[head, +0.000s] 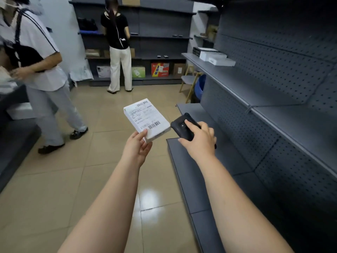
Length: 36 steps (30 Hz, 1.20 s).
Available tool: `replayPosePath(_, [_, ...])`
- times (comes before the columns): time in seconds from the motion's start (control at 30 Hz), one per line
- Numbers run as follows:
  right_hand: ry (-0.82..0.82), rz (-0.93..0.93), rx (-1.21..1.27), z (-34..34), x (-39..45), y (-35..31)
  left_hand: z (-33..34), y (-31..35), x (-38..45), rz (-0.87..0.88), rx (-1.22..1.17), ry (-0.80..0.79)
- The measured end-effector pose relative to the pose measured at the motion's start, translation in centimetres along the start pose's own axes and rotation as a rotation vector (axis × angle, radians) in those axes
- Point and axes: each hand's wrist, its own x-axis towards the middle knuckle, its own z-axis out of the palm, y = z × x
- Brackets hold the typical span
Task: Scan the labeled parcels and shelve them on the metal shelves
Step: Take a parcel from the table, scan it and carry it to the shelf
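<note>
A small white parcel (145, 118) with a printed barcode label faces up in mid-air over the tiled floor. My left hand (137, 147) grips its near corner, thumb on top. Just to its right, my right hand (197, 140) holds a black handheld scanner (184, 126), whose front end almost touches the parcel's right edge. Dark grey metal shelves (255, 92) with pegboard backs run along the right, close to my right arm.
Several white boxes (216, 58) lie at the far end of the right middle shelf. A person in a white top (38, 57) stands at left, another in black (116, 31) faces the back shelves. A wooden chair (190, 79) and blue bin (199, 86) stand behind the right shelving.
</note>
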Motion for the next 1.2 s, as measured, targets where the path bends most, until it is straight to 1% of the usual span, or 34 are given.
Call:
replayPosePath(0.13, [0.050, 0.021, -0.010, 3.1, 10.1, -1.3, 2.8, 3.4, 10.7, 0.098, 0.004, -0.092])
replayPosePath(0.23, [0.142, 0.080, 0.036, 4.1, 17.7, -1.9, 5.9, 6.6, 18.6, 0.134, 0.002, -0.174])
replayPosePath(0.3, [0.233, 0.144, 0.105, 4.1, 22.5, -2.1, 8.8, 8.7, 23.7, 0.084, 0.009, -0.257])
replayPosePath(0.37, [0.320, 0.196, 0.168, 3.7, 27.1, -2.2, 12.6, 10.4, 28.5, -0.017, 0.038, -0.344])
replayPosePath(0.53, [0.492, 0.341, 0.081, 2.0, 36.8, -0.1, 23.5, 11.1, 37.7, -0.241, 0.205, -0.532])
replayPosePath(0.67, [0.647, 0.469, 0.101, 0.5, 42.2, 3.3, 32.8, 9.5, 42.4, -0.321, 0.383, -0.690])
replayPosePath(0.73, [0.692, 0.506, 0.096, -0.5, 44.4, 5.1, 37.3, 8.7, 44.2, -0.305, 0.470, -0.759])
replayPosePath(0.8, [0.706, 0.545, 0.063, -1.8, 46.6, 7.0, 41.3, 8.1, 45.9, -0.299, 0.562, -0.831])
replayPosePath(0.87, [0.708, 0.590, 0.044, -3.1, 48.6, 8.9, 44.5, 7.3, 47.5, -0.334, 0.635, -0.889])
replayPosePath(1.0, [0.705, 0.691, 0.027, -5.0, 51.7, 11.4, 49.0, 5.2, 50.2, -0.370, 0.799, -0.937])
replayPosePath(1.07, [0.752, 0.725, 0.091, -5.3, 53.2, 12.7, 51.5, 4.2, 51.7, -0.386, 0.856, -0.964])
replayPosePath(1.13, [0.838, 0.735, 0.235, -5.2, 54.4, 13.6, 53.5, 3.4, 52.8, -0.401, 0.897, -0.999])
replayPosePath(1.2, [0.930, 0.759, 0.331, -5.0, 55.2, 14.7, 55.1, 2.9, 53.8, -0.360, 0.972, -1.036])
